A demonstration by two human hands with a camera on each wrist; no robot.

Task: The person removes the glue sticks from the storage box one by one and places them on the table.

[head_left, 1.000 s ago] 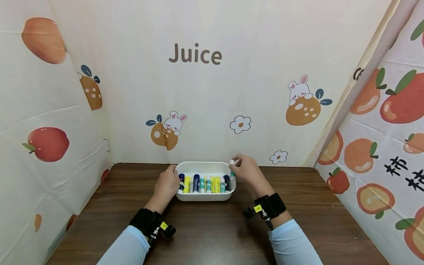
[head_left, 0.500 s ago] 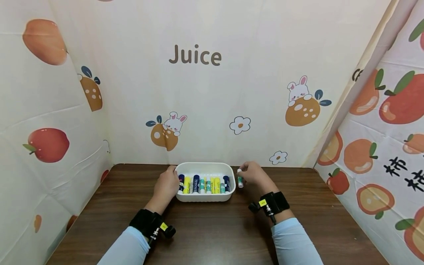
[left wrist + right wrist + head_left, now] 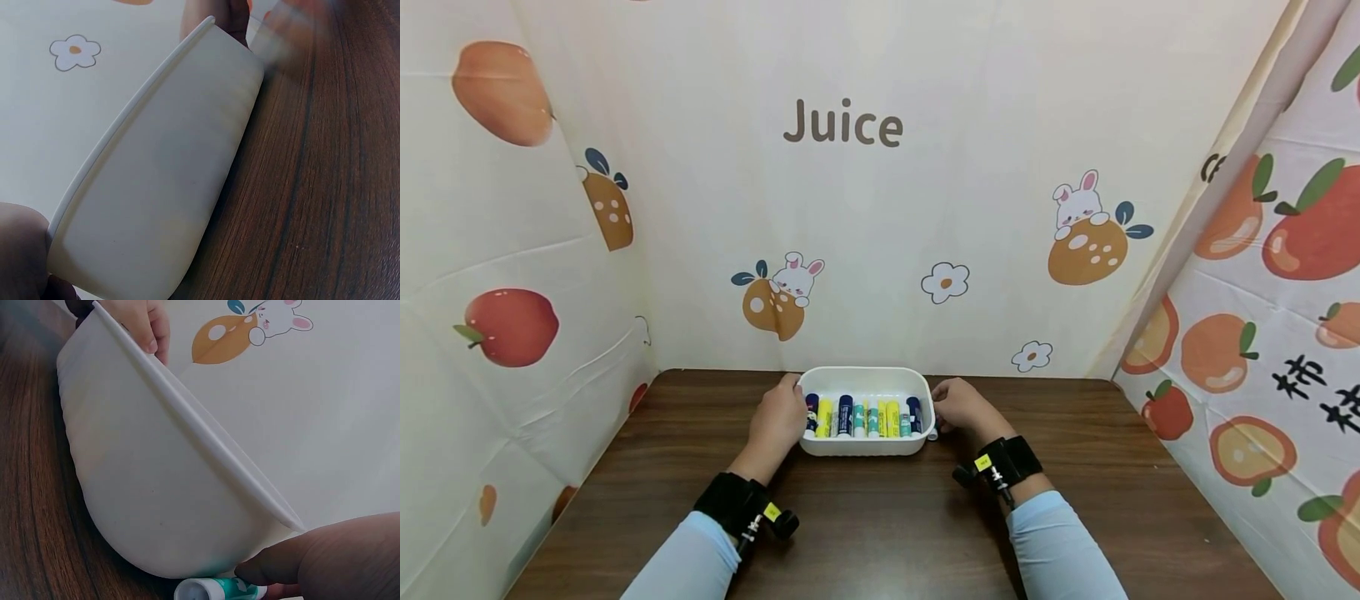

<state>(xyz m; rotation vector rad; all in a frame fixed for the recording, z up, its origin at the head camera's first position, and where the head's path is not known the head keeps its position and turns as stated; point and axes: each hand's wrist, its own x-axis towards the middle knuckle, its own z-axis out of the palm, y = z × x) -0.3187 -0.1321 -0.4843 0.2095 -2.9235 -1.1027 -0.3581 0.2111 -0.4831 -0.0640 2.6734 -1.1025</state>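
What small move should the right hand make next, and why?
Probably have the right hand release the stick: it sits low beside the tray, apparently on the table, and the left hand holds the tray's other end.

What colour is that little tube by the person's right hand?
The tube is white and teal green, seen best in the right wrist view.

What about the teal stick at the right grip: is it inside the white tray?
No, the right wrist view shows the teal stick outside the white tray, beside its outer wall.
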